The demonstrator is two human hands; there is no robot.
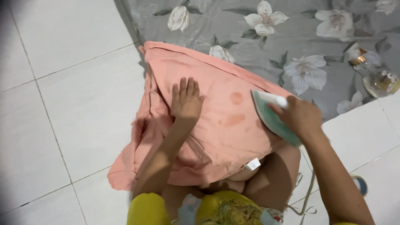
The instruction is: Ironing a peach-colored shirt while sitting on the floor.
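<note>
Cloth (216, 125), pink, lies half on the floor tiles (71, 104), half on the floral sheet (291, 37). Left hand (186, 101) flat and open on it, holding nothing. Damp spots mid-cloth, left edge bunched: pressing looks partway. Right hand (301, 116) closed around the iron (273, 116) at the cloth's right edge.

The garment (216, 121) lies on the sheet (291, 41), bottle (377, 79) to its right, iron (273, 116) on it.
</note>
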